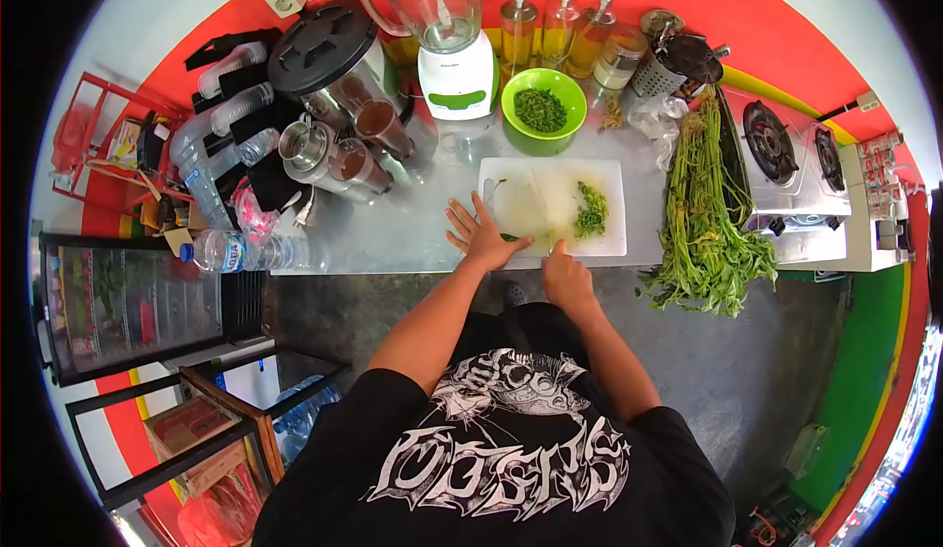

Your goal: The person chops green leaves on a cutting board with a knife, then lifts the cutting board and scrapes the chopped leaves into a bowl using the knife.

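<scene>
My left hand (483,241) lies at the left front edge of a white cutting board (611,243), its fingers spread and its thumb beside a small green piece (510,238). My right hand (568,277) is closed around a knife handle at the board's front edge. The knife blade (550,238) points away from me over the board, its outline hard to make out. Chopped greens (590,209) form a small pile on the board's right half. Behind the board, a lime-green bowl (543,144) holds more chopped greens (539,110).
A blender (457,66) and oil bottles (560,22) stand at the back. Leafy stalks (702,203) hang over the front edge on the right, beside a stove (786,154). Cups (359,164), a lidded container (324,51) and plastic bottles (221,250) occupy the left.
</scene>
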Available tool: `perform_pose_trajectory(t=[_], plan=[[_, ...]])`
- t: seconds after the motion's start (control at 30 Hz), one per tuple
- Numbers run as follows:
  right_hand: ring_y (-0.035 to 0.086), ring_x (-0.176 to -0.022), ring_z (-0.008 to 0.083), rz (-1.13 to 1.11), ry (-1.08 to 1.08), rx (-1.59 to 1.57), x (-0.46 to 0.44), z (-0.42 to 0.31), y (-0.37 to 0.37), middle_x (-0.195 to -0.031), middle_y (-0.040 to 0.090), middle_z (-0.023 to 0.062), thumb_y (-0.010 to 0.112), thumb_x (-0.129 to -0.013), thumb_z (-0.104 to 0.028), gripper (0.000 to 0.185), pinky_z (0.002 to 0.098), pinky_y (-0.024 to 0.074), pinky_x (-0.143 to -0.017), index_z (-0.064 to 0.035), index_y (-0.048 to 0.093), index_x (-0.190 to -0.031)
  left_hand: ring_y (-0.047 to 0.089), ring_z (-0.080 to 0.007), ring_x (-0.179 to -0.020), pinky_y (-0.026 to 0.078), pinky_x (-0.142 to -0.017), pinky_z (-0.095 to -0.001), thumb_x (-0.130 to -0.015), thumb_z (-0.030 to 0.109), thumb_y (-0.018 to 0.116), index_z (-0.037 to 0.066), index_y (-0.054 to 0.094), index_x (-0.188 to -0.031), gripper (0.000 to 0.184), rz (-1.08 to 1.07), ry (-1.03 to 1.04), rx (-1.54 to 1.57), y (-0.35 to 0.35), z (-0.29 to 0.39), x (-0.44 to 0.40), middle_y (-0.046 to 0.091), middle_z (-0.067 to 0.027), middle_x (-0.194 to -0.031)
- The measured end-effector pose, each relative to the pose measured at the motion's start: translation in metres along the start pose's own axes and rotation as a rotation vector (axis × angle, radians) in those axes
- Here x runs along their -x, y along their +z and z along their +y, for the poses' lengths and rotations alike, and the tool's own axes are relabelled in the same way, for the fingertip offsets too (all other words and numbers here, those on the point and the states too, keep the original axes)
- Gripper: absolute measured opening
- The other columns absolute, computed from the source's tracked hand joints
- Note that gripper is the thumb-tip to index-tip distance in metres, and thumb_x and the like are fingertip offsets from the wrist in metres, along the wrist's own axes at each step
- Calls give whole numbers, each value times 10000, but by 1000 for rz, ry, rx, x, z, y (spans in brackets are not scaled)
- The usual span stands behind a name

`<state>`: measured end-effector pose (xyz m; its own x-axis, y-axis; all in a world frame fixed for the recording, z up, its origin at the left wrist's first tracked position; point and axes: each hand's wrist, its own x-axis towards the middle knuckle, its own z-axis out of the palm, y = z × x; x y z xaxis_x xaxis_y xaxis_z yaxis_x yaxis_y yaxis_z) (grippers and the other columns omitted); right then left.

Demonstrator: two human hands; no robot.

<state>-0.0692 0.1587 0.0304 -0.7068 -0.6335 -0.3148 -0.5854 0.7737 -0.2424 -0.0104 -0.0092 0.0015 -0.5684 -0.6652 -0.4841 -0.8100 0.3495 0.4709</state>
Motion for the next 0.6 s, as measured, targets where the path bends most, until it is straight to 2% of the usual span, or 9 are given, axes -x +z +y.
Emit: perform_pose_trajectory(t=[0.2,0.37,0.6], plan=[[706,-823,432,-74,-1,-9,-3,-3,-11,-873,706,239,512,-966,-238,331,503,575,-729,30,435,-1143,-329,-454,-1426,-108,-1095,-687,-550,651,861,86,-188,-1548,1554,-19,-1,3,-3,1,1,-344,-327,-1520],[687,-903,460,-105,49,-111,-2,-3,-2,-946,692,282,496,-984,-265,351,521,557,-800,32,420,-1156,-323,-457,-1428,-98,-1095,-690,-557,643,864,86,-186,-1550,1548,-7,5,14,-2,0,2,-347,-327,-1519],[683,-915,462,-144,76,-124,0,-8,-9,-945,691,280,521,-985,-305,380,526,552,-802,25,428,-1148,-318,-456,-1431,-93,-1092,-697,-551,643,868,86,-180,-1552,1552,4,5,10,-1,0,1,-335,-327,-1525]])
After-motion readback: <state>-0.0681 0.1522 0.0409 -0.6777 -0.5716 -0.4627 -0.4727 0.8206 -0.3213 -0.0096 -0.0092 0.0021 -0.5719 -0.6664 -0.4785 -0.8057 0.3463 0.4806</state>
